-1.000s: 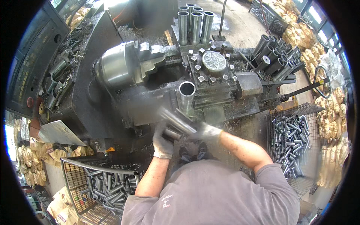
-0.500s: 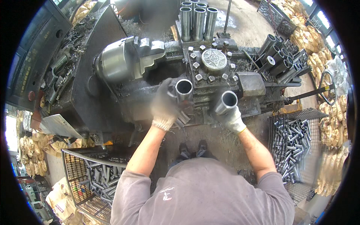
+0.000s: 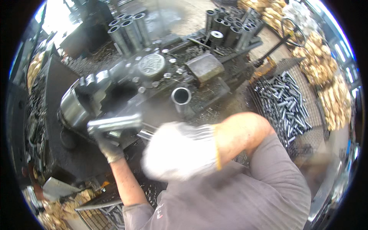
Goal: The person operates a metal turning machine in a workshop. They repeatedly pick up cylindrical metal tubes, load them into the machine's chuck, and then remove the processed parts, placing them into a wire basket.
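Your left hand (image 3: pixel 107 145), in a dirty grey knit glove, reaches forward and left with its fingers closed in a grip, partly hidden from view. Your bare left forearm (image 3: pixel 128 182) runs nearly straight up to it from a short grey fabric sleeve (image 3: pixel 138 215). Your right hand (image 3: pixel 172 151), in a white knit glove with a ribbed, yellow-edged cuff (image 3: pixel 215 147), looks large and blurred, close to the camera; its fingers cannot be made out. Your right elbow (image 3: pixel 264 124) bends sharply, turning the bare right forearm (image 3: pixel 235 134) leftward across your chest.
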`<action>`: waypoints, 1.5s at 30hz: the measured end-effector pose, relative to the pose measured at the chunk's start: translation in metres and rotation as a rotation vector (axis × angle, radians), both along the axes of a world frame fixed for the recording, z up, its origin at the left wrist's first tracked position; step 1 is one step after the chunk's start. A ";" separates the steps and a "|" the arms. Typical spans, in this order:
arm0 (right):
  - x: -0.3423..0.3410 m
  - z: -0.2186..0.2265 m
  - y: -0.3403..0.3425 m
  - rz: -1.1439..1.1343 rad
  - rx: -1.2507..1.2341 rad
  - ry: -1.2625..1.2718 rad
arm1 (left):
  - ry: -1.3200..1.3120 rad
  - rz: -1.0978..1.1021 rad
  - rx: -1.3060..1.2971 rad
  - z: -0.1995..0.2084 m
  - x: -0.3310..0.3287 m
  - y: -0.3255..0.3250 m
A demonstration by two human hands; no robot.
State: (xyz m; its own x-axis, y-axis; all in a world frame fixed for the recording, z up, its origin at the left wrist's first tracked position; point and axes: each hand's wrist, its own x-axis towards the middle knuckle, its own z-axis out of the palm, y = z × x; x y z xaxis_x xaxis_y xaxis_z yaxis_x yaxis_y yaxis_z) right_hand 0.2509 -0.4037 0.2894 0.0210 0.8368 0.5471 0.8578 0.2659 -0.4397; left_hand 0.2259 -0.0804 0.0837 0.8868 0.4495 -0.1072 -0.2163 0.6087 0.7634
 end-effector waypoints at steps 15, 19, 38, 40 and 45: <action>-0.058 0.005 0.097 0.120 -0.073 -0.056 | -0.324 -0.291 -0.182 -0.073 -0.127 0.057; -0.037 -0.077 0.110 -0.127 -0.369 0.044 | -0.143 0.037 -0.387 -0.068 -0.125 0.029; 0.021 -0.141 0.109 -0.500 -0.820 0.767 | -0.124 -0.054 -0.361 -0.018 -0.063 -0.066; 0.017 -0.138 0.109 -0.692 -0.712 0.933 | -0.026 -0.054 -0.156 0.032 -0.055 -0.094; 0.037 -0.021 0.079 -0.341 -0.531 0.709 | -0.294 -0.353 0.201 -0.002 -0.007 -0.044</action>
State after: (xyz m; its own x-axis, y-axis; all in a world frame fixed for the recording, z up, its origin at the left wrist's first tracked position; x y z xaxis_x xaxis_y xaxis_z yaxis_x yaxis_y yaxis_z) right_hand 0.2880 -0.3244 0.2684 0.4914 0.8600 -0.1374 0.3388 -0.3341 -0.8795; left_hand 0.2188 -0.1245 0.0820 0.9682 0.1024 0.2280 -0.2471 0.5307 0.8107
